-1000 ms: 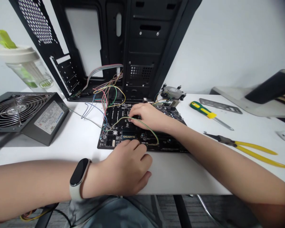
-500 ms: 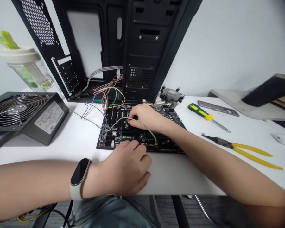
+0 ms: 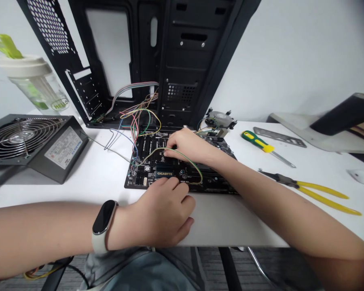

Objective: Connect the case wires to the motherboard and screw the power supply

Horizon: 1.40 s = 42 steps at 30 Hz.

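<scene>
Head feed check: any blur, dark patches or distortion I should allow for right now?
Head view: the GIGABYTE lettering on the motherboard is legible, but the power supply label is too soft for its fine print; head view: the picture's upper right corner falls dark; head view: the right forearm darkens and seems stretched toward the lower right corner.

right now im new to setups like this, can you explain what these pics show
There's no robot, just a person working bare-handed, and every picture comes from one camera on that person's head, looking forward and down. On the white table lies a motherboard, with a computer case behind it, a power supply to the left, and a screwdriver and pliers to the right. The right hand is down at the motherboard; anything it pinches is hidden. The left hand is curled at the motherboard's near edge, with no held thing visible.
</scene>
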Available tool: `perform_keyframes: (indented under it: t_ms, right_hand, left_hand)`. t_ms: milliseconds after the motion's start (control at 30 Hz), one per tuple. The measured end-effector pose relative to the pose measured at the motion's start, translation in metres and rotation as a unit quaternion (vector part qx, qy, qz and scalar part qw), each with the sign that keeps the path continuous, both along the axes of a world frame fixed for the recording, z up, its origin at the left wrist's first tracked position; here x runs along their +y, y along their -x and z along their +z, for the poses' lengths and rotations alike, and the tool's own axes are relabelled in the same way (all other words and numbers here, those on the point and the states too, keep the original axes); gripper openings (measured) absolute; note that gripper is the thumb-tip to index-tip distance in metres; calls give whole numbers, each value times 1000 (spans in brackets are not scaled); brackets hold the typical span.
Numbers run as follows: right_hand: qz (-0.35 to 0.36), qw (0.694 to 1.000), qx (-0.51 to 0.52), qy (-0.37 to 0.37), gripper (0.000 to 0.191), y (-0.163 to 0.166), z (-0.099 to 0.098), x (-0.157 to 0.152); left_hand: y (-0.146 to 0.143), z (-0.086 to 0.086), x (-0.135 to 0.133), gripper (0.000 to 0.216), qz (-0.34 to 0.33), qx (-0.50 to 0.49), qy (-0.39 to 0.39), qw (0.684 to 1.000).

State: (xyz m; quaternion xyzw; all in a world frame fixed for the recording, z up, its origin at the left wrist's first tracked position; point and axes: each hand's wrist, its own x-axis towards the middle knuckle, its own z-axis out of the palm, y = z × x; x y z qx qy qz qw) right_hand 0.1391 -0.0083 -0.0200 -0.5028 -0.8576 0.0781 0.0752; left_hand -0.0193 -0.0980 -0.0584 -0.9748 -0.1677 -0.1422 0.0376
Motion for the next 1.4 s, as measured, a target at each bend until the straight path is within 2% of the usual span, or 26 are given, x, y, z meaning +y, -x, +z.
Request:
perform_keyframes:
  t_ms: [300,567,900,1400]
  right_hand:
    - [0,1000,-21,21,20,4,6,-3]
    - [52,998,24,24,14,-3,-2,4]
    - [73,996,49,23,9,-6,-5,8]
    - [48,996,64,28,8,-5,-7,6]
  left_hand:
    - [-2,0,0,22,4,3,-2,1000]
    - [-1,-1,0,21,4,1,-2,1000]
    - [-2,-1,0,21,5,-13,-8,1000]
    - [-1,0,0,22,5,2,1,1000]
